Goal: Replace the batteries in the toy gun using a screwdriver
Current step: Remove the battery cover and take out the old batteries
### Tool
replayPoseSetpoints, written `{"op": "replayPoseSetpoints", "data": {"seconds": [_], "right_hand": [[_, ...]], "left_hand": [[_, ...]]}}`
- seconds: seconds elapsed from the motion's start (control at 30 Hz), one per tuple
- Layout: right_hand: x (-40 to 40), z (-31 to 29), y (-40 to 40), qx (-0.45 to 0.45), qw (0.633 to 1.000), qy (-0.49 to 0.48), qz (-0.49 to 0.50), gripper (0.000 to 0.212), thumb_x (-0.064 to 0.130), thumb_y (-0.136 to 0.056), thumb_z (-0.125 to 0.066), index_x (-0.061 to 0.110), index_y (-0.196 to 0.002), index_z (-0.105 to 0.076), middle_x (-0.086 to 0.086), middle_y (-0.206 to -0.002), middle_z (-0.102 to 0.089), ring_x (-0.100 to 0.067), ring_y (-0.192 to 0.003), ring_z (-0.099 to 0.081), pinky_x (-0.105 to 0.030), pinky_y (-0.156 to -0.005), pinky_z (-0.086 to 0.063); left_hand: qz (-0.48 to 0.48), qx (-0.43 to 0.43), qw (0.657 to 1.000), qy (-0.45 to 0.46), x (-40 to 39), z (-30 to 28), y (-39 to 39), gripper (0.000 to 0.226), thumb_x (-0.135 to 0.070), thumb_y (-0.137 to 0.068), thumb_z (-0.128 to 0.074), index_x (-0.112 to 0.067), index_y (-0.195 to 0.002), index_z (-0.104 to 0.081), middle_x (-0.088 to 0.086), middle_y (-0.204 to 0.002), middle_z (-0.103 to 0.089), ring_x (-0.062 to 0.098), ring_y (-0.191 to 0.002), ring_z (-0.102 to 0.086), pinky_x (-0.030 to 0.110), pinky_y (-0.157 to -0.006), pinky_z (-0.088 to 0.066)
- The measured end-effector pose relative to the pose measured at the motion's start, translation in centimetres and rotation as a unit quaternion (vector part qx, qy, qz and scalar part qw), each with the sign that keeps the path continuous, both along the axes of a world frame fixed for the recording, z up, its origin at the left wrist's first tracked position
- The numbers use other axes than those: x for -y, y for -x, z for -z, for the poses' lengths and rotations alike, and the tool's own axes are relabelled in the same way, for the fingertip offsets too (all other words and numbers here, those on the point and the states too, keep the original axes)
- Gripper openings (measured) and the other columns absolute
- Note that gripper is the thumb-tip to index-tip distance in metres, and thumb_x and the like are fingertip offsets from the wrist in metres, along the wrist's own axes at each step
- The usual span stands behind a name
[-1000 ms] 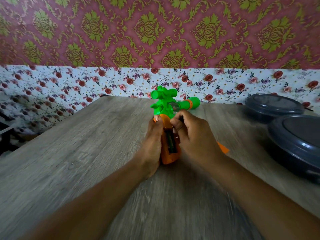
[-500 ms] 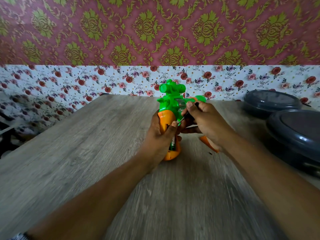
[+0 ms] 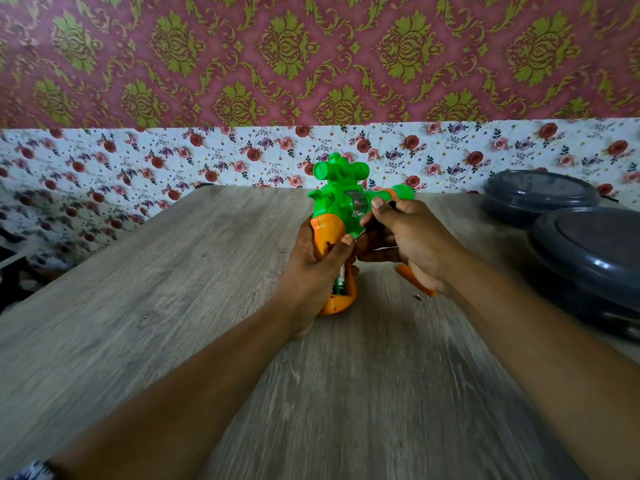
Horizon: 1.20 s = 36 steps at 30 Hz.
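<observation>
The toy gun has a green body and an orange grip, and stands upright on its grip at the middle of the table. My left hand wraps around the orange grip. The battery bay in the grip is uncovered, and a green battery shows inside it. My right hand is closed around a dark thin tool, apparently the screwdriver, right beside the gun's body. An orange cover piece lies on the table under my right hand, and a small dark screw lies next to it.
Two dark grey lidded containers stand at the right side of the wooden table, close to my right forearm. A floral wall runs along the table's far edge. The table's left edge falls away at the left.
I have lifted the gun from lying low to standing upright on its grip. My right hand has drawn back from the grip to beside the green body, still holding the tool.
</observation>
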State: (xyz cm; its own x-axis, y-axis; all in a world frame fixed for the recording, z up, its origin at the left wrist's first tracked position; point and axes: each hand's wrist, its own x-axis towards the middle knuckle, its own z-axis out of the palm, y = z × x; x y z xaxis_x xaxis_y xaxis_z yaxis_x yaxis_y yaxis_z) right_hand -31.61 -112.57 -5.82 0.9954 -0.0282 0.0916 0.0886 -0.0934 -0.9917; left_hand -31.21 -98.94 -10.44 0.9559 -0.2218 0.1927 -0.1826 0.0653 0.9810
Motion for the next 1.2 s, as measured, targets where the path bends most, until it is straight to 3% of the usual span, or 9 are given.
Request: {"op": "replayPoseSetpoints", "data": {"seconds": [0.23,0.5,0.63,0.73,0.83,0.9,1.0,1.07,1.2], "right_hand": [[-0.1,0.0,0.1,-0.014,1.000,-0.027,-0.003,0.032,0.027,-0.098,-0.040,0.009,-0.075,-0.054,-0.005,-0.058,-0.058,-0.012,-0.051,-0.062,-0.032,-0.062,-0.057],[-0.7,-0.4,0.2,0.056,0.996,0.064,0.027,0.034,0.032,-0.096,-0.043,0.013,-0.069,-0.052,-0.006,-0.067,-0.051,-0.030,-0.063,-0.063,-0.048,-0.075,-0.055],[-1.4,0.4,0.5,0.148,0.956,0.253,0.022,0.024,0.024,-0.094,-0.048,0.007,-0.082,-0.060,-0.005,-0.064,-0.050,-0.014,-0.054,-0.048,-0.025,-0.055,-0.040],[-1.8,1.1,1.2,0.213,0.907,0.363,0.016,0.019,0.018,-0.089,-0.056,0.009,-0.100,-0.068,-0.005,-0.083,-0.063,-0.013,-0.073,-0.055,-0.012,-0.059,-0.035],[-1.9,1.7,1.5,0.242,0.875,0.419,0.001,0.023,0.013,-0.083,-0.058,0.013,-0.102,-0.070,-0.004,-0.083,-0.059,-0.021,-0.078,-0.057,-0.029,-0.067,-0.045],[-2.0,2.0,1.6,0.243,0.867,0.435,-0.007,0.025,0.012,-0.081,-0.056,0.015,-0.101,-0.071,0.002,-0.075,-0.051,-0.021,-0.073,-0.054,-0.034,-0.064,-0.045],[-2.0,2.1,1.4,0.257,0.875,0.411,0.008,0.027,0.009,-0.081,-0.058,0.013,-0.106,-0.069,-0.005,-0.087,-0.062,-0.022,-0.081,-0.058,-0.031,-0.070,-0.045],[-1.9,2.0,1.2,0.260,0.878,0.402,0.020,0.023,0.008,-0.081,-0.060,0.010,-0.102,-0.069,-0.006,-0.086,-0.060,-0.016,-0.078,-0.052,-0.020,-0.064,-0.038],[-2.0,2.2,1.3,0.263,0.882,0.390,0.035,0.021,0.004,-0.078,-0.063,0.007,-0.098,-0.069,0.003,-0.080,-0.048,-0.011,-0.074,-0.047,-0.008,-0.058,-0.030]], "left_hand": [[0.008,-0.044,0.998,0.052,-0.1,0.3,-0.3,0.020,-0.042,-0.095,-0.039,-0.040,-0.113,-0.046,-0.001,-0.082,-0.064,0.009,-0.063,-0.065,0.024,-0.053,-0.051],[0.043,-0.059,0.996,0.057,-0.7,1.1,-1.1,0.091,-0.078,-0.070,-0.033,-0.017,-0.136,-0.041,0.006,-0.087,-0.063,0.012,-0.068,-0.064,0.026,-0.059,-0.054],[0.037,-0.081,0.992,0.087,-0.6,0.8,-1.3,0.083,-0.072,-0.075,-0.028,-0.013,-0.129,-0.049,0.008,-0.085,-0.063,0.012,-0.066,-0.065,0.024,-0.058,-0.055],[0.029,-0.096,0.990,0.100,-0.5,0.6,-1.3,0.085,-0.074,-0.071,-0.031,-0.016,-0.130,-0.051,0.019,-0.111,-0.066,0.027,-0.094,-0.066,0.039,-0.082,-0.054],[0.035,-0.111,0.987,0.112,-0.6,0.2,-1.2,0.071,-0.065,-0.088,-0.020,-0.016,-0.127,-0.054,0.013,-0.112,-0.068,0.023,-0.097,-0.067,0.036,-0.085,-0.053],[0.053,-0.119,0.984,0.121,-0.6,0.2,-1.2,0.069,-0.062,-0.091,-0.016,-0.018,-0.127,-0.054,0.009,-0.106,-0.070,0.018,-0.089,-0.069,0.031,-0.078,-0.056],[0.051,-0.123,0.983,0.125,-0.6,0.1,-1.2,0.069,-0.063,-0.090,-0.018,-0.016,-0.127,-0.054,0.012,-0.112,-0.068,0.021,-0.097,-0.067,0.035,-0.088,-0.052],[0.047,-0.128,0.983,0.122,-0.5,0.3,-1.1,0.072,-0.064,-0.088,-0.021,-0.012,-0.125,-0.055,0.022,-0.121,-0.061,0.030,-0.106,-0.060,0.044,-0.098,-0.044],[0.014,-0.118,0.985,0.126,-0.2,0.9,-1.5,0.069,-0.064,-0.086,-0.029,-0.016,-0.132,-0.048,0.023,-0.124,-0.059,0.036,-0.112,-0.059,0.050,-0.096,-0.046]]}}
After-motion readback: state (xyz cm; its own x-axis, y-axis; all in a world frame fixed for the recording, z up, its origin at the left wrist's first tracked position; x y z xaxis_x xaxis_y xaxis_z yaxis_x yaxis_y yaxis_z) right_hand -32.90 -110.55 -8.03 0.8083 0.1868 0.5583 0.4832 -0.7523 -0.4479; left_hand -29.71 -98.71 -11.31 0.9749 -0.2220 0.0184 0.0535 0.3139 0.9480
